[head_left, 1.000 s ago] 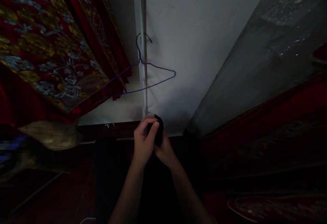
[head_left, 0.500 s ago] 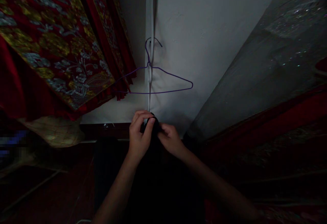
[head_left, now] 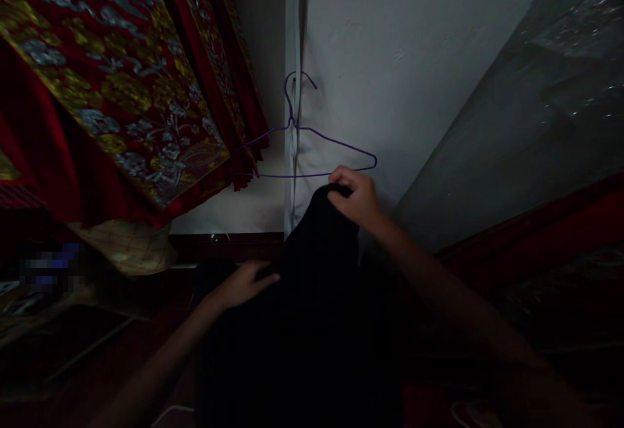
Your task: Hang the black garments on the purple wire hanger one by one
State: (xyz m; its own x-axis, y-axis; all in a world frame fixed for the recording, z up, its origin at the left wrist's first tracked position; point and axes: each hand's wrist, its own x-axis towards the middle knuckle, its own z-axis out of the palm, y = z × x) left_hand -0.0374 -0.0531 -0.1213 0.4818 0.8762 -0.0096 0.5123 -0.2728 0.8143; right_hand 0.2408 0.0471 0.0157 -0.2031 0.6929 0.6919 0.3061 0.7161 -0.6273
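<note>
Black cloth (head_left: 319, 239), too dark to show what kind of garment it is, is stretched up in front of me. My right hand (head_left: 358, 197) pinches its raised upper edge, just below the right end of a thin purple wire hanger (head_left: 336, 143). Lower and to the left, my left hand (head_left: 246, 283) has the cloth between thumb and fingers, though its fingertips are partly lost in the dark. The bare hanger hangs by its hook against the white wall, its left end overlapping the red fabric.
Red fabric with gold and silver embroidery (head_left: 121, 83) hangs at the left. A pale cable strip (head_left: 296, 18) runs up the wall (head_left: 390, 57). Clear plastic sheeting (head_left: 550, 96) slopes down at the right, above dark red fabric (head_left: 536, 213). Checked cloth (head_left: 129, 249) shows lower left.
My hands have moved apart from their earlier place close together. The right rose to the right, lifting the cloth's edge towards the hanger; the left went down and left.
</note>
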